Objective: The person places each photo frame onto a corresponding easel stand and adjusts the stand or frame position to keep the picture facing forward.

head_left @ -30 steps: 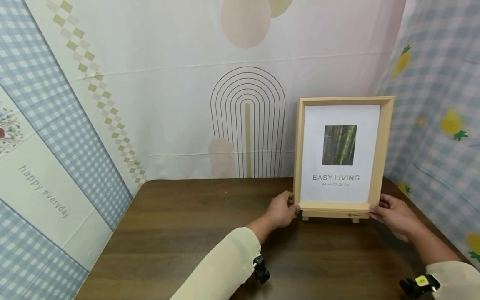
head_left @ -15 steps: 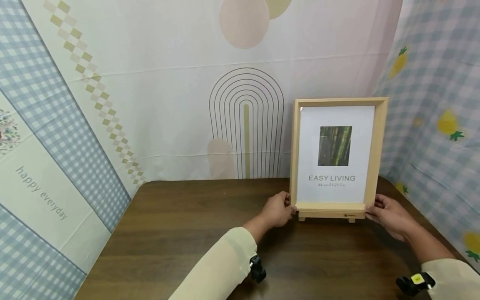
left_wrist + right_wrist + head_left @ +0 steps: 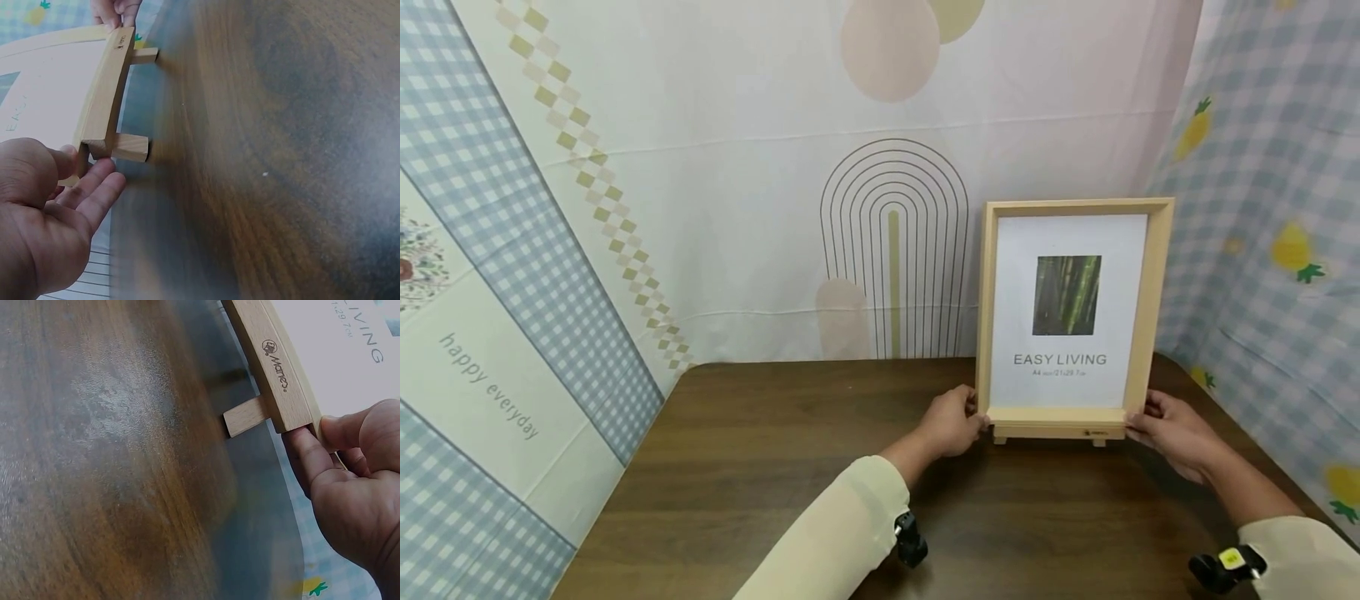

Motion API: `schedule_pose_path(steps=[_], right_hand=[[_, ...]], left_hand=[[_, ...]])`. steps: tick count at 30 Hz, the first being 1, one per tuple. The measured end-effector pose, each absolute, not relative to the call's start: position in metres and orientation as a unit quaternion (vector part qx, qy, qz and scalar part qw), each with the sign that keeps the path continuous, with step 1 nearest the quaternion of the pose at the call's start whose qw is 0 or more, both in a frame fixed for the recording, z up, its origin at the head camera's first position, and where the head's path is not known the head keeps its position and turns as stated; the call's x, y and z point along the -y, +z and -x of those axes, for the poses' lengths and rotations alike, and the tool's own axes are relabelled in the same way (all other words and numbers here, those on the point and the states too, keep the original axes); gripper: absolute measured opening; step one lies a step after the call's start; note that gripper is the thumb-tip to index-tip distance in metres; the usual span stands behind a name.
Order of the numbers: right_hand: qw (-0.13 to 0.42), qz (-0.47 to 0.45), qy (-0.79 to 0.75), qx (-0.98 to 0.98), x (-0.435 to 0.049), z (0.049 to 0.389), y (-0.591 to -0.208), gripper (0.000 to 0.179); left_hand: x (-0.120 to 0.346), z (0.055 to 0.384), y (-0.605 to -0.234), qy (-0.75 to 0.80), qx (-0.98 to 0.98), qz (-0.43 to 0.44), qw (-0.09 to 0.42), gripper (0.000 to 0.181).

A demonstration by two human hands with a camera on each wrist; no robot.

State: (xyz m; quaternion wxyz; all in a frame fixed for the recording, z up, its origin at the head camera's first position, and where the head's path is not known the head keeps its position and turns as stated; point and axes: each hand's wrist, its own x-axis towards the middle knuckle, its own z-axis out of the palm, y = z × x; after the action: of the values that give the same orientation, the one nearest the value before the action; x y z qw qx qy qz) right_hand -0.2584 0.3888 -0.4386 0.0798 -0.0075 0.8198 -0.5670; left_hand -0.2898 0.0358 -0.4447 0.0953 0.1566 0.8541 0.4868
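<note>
A light wooden picture frame stands nearly upright, leaning slightly back, on a small wooden easel at the right of the table. Its white sheet reads "EASY LIVING" under a bamboo photo. My left hand grips the lower left corner of the frame, thumb in front. At the opposite lower corner, my right hand pinches the frame beside the ledge's end. Two short easel feet jut out under the ledge in the left wrist view. The right wrist view shows a printed logo on the ledge. The easel's back is hidden.
The dark brown wooden table extends left and in front of the frame. A patterned cloth wall rises at the back edge. Blue checked cloth with pineapples hangs close on the right, near my right hand.
The frame and easel have shifted slightly left across the table, with both hands moving along at its lower corners. The grip looks the same throughout.
</note>
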Motion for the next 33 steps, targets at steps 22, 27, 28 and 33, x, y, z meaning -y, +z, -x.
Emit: schedule_pose_path(steps=[22,27,28,33], right_hand=[[0.079,0.016,-0.569,-0.819,-0.381,0.257,-0.44,0.065],[0.083,0.014,-0.563,-0.822,-0.376,0.257,-0.44,0.065],[0.084,0.015,-0.562,-0.823,-0.376,0.257,-0.44,0.065],[0.083,0.016,-0.565,-0.821,-0.372,0.258,-0.439,0.063]], left_hand=[[-0.024,0.289,-0.445,0.474,-0.859,-0.171,0.091,0.039],[-0.019,0.289,-0.445,0.477,-0.857,-0.172,0.093,0.036],[-0.018,0.288,-0.445,0.482,-0.855,-0.169,0.095,0.036],[-0.015,0.286,-0.445,0.501,-0.845,-0.159,0.101,0.035]])
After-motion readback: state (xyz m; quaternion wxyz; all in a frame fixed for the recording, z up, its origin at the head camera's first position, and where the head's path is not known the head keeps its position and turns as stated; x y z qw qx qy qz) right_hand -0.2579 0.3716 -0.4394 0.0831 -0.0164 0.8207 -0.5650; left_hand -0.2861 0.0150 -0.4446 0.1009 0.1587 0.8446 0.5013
